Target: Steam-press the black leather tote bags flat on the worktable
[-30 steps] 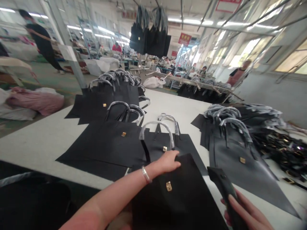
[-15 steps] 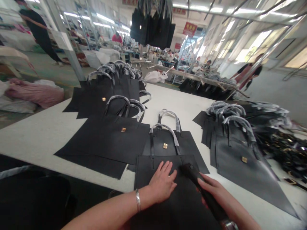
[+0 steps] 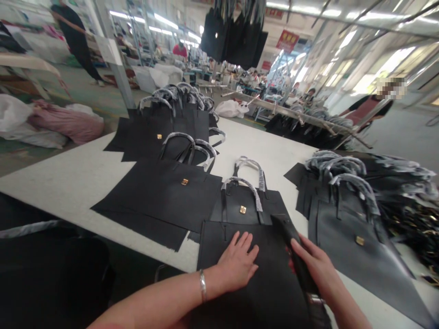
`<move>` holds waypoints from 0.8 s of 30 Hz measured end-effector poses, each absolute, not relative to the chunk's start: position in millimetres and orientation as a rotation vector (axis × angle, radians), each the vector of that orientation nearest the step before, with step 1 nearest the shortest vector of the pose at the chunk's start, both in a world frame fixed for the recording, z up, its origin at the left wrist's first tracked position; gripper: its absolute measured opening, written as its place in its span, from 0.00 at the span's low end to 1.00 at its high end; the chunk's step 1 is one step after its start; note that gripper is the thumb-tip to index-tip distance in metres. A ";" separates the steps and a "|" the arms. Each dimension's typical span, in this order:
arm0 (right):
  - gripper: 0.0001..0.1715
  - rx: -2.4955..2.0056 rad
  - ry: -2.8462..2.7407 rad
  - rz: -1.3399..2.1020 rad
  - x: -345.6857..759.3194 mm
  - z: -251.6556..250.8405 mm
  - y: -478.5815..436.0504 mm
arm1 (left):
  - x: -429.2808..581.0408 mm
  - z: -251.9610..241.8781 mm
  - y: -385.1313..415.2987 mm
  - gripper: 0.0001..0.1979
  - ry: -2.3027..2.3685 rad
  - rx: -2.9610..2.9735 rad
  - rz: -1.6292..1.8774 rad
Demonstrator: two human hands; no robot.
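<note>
Pressing left hand [image 3: 237, 262] on black tote [image 3: 247, 297], right hand [image 3: 315, 265] gripping tool [image 3: 295, 251]

Long ceiling lights [image 3: 308, 10] shine bright along the top of the frame; windows [image 3: 394, 61] glare at upper right; the edges of the frame bow and stretch; shadows stay soft.

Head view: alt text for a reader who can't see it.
A left hand lies flat on a black bag on a white table, and a right hand grips a black handheld tool. More bags lie around them.
</note>
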State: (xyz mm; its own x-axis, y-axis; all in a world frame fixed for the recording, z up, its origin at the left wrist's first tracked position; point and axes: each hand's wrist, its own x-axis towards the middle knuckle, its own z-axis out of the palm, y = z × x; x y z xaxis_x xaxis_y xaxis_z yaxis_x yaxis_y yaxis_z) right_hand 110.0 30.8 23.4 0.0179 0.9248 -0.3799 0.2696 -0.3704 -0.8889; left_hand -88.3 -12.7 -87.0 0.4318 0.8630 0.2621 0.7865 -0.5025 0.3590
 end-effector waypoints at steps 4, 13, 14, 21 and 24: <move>0.44 -1.753 -1.320 1.482 110.8 31.8 21.0 | -88.4 -89.1 -14.4 0.15 1.254 2.632 0.689; 0.46 -1.663 -1.678 1.856 54.7 20.1 11.6 | -84.2 -101.7 -10.1 0.10 0.871 2.819 0.667; 0.45 -1.642 -1.710 1.905 47.9 19.5 14.3 | -82.8 -103.9 -9.5 0.08 0.860 2.807 0.646; 0.39 -1.526 -1.798 2.024 17.5 19.5 30.6 | -77.5 -115.4 -5.6 0.07 0.792 2.712 0.686; 0.38 -1.574 -1.876 2.012 20.0 25.4 32.0 | -76.6 -116.1 -6.0 0.07 0.792 2.698 0.680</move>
